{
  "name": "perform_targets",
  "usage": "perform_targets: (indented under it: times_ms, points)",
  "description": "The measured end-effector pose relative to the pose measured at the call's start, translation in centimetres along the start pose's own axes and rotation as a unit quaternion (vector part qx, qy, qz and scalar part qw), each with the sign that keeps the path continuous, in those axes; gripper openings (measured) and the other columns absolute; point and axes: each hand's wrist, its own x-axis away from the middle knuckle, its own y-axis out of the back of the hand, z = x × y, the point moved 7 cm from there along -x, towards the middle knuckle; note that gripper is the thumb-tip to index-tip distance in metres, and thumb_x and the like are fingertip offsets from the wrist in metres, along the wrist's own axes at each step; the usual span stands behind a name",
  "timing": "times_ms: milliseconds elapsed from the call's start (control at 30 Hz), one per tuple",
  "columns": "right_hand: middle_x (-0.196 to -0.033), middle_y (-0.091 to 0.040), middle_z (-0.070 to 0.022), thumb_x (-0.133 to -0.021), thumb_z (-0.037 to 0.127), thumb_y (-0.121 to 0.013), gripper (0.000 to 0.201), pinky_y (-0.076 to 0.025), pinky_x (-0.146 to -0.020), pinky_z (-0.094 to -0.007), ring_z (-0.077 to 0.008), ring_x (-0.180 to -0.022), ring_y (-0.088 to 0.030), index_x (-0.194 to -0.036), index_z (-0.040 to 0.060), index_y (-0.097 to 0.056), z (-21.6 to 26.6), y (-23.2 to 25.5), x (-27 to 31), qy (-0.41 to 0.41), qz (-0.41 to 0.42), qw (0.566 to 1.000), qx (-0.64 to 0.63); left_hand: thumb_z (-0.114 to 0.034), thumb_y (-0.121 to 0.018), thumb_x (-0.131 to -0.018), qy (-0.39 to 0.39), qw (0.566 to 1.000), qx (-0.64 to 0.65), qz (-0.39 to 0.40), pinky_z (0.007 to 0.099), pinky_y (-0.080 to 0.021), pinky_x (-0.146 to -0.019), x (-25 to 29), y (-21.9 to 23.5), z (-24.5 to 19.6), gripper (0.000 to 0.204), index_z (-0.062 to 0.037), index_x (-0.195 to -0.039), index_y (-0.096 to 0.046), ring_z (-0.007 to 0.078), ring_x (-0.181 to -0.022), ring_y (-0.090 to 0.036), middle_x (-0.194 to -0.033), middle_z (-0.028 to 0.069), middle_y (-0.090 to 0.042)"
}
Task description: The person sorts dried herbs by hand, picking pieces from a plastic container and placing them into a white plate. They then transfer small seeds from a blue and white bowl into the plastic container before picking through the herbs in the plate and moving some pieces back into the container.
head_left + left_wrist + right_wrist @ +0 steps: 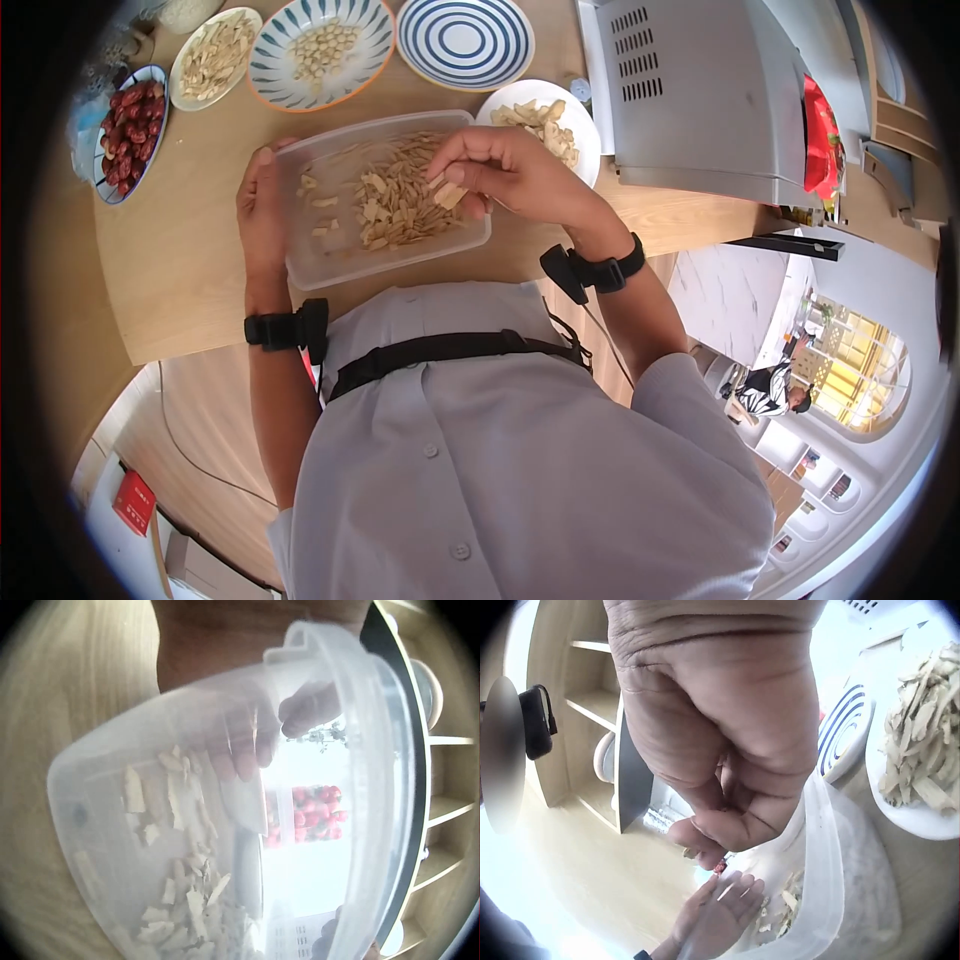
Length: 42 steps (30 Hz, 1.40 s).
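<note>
A translucent plastic box [390, 268] stands on the table in front of the body, holding many pale dried root slices [400, 215]. Against its left wall rests my left hand [262, 205], the fingers fairly straight. In the left wrist view the fingertips [244, 761] show through the plastic, with the thumb near the rim. My right hand [515, 172] is over the box's right part and pinches a few dried root slices [450, 193] between thumb and fingers. In the right wrist view the hand itself hides most of them.
Behind the box are a white plate [590, 150] of pale slices, an empty blue-ringed plate [465, 72], a patterned plate [268, 75] of pale seeds and a dish [180, 92] of slices. Red dates fill an oval dish [100, 183] at left. A grey appliance [700, 100] stands right.
</note>
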Motion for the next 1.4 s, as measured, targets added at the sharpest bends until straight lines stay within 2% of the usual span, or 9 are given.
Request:
perform_targets:
  times_ms: [167, 367, 467, 567, 667, 833, 1033, 1233, 1400]
  points:
    - [-0.084, -0.07, -0.0022, -0.102, 0.004, -0.064, 0.01, -0.05, -0.059, -0.0239, -0.007, -0.063, -0.063, -0.109, 0.0007, -0.072, -0.1, 6.4, 3.5, 0.023, -0.157, 0.986, 0.049, -0.036, -0.05, -0.111, 0.004, 1.0, -0.029, -0.012, 0.0277, -0.048, -0.096, 0.1, -0.1, -0.4, 0.042, -0.001, -0.124, -0.07, 0.0118, -0.106, -0.062, -0.113, 0.0039, -0.071]
    - [-0.089, -0.071, -0.0015, -0.101, 0.005, -0.067, 0.011, -0.052, -0.061, -0.0237, -0.0068, -0.068, -0.064, -0.107, 0.0006, -0.074, -2.8, 11.2, 6.2, 0.004, -0.222, 0.958, 0.181, -0.037, -0.05, -0.111, 0.011, 1.0, -0.021, -0.011, 0.0284, -0.049, -0.097, 0.2, -0.3, -0.6, 0.043, -0.0011, -0.124, -0.069, 0.013, -0.106, -0.063, -0.114, 0.0046, -0.072]
    - [-0.088, -0.072, -0.0088, -0.097, 0.0, -0.068, 0.011, -0.054, -0.063, -0.0293, -0.0157, -0.071, -0.07, -0.107, -0.0022, -0.073, -2.3, 10.6, 6.1, 0.012, -0.22, 0.951, 0.215, -0.036, -0.05, -0.111, 0.009, 1.0, -0.014, -0.005, 0.0286, -0.049, -0.096, 0.1, -0.4, -0.7, 0.042, -0.0009, -0.124, -0.069, 0.0127, -0.105, -0.063, -0.114, 0.0045, -0.072]
    - [-0.095, -0.073, -0.0134, -0.094, -0.001, -0.069, 0.017, -0.057, -0.069, -0.0344, -0.027, -0.077, -0.072, -0.11, 0.0005, -0.073, 0.4, 10.0, 5.7, 0.129, -0.262, 0.854, 0.43, -0.034, -0.049, -0.111, -0.002, 1.0, -0.015, 0.002, 0.0284, -0.049, -0.096, 0.2, 0.0, -0.6, 0.041, -0.0003, -0.123, -0.069, 0.0119, -0.104, -0.063, -0.112, 0.004, -0.072]
    - [-0.101, -0.073, -0.0157, -0.091, -0.002, -0.071, 0.02, -0.057, -0.074, -0.0385, -0.0349, -0.084, -0.071, -0.11, 0.0033, -0.073, 2.8, 7.3, 4.6, 0.143, -0.292, 0.875, 0.36, -0.032, -0.048, -0.111, -0.012, 1.0, -0.013, 0.0, 0.0281, -0.049, -0.095, 0.1, 0.0, -0.3, 0.04, 0.0002, -0.122, -0.069, 0.0111, -0.103, -0.062, -0.111, 0.0037, -0.071]
    - [-0.104, -0.068, -0.0118, -0.084, 0.002, -0.066, 0.025, -0.057, -0.081, -0.0425, -0.034, -0.098, -0.068, -0.108, 0.0035, -0.073, 3.2, -6.2, -1.6, 0.25, 0.063, 0.857, 0.447, -0.032, -0.048, -0.112, 0.0, 1.0, 0.01, -0.004, 0.0281, -0.049, -0.095, 0.3, -0.6, -0.8, 0.039, 0.0002, -0.12, -0.07, 0.0106, -0.103, -0.062, -0.111, 0.0033, -0.071]
    - [-0.102, -0.07, -0.0115, -0.083, 0.011, -0.066, 0.018, -0.059, -0.078, -0.0431, -0.0325, -0.095, -0.071, -0.098, 0.0074, -0.075, 0.7, -10.5, -5.3, 0.314, 0.132, 0.765, 0.547, -0.031, -0.047, -0.112, -0.011, 1.0, -0.016, 0.001, 0.029, -0.05, -0.096, 0.5, -1.0, -1.4, 0.039, -0.0003, -0.125, -0.068, 0.012, -0.104, -0.064, -0.113, 0.004, -0.072]
    - [-0.092, -0.071, -0.0141, -0.082, 0.011, -0.066, 0.013, -0.059, -0.078, -0.043, -0.0348, -0.092, -0.072, -0.089, 0.006, -0.075, -0.7, -9.8, -6.4, 0.312, 0.161, 0.732, 0.584, -0.035, -0.049, -0.112, -0.013, 0.999, -0.025, -0.017, 0.029, -0.049, -0.095, 0.5, -0.9, -1.6, 0.041, 0.0, -0.117, -0.071, 0.0108, -0.102, -0.061, -0.108, 0.003, -0.071]
    - [-0.09, -0.071, -0.015, -0.083, 0.011, -0.066, 0.011, -0.06, -0.075, -0.0443, -0.0352, -0.09, -0.072, -0.085, 0.0052, -0.074, -0.1, -9.2, -6.4, 0.287, 0.159, 0.744, 0.582, -0.035, -0.049, -0.112, -0.005, 1.0, -0.014, -0.017, 0.0288, -0.048, -0.095, 0.6, -1.1, -1.9, 0.041, -0.0007, -0.117, -0.071, 0.0105, -0.101, -0.061, -0.107, 0.0027, -0.071]
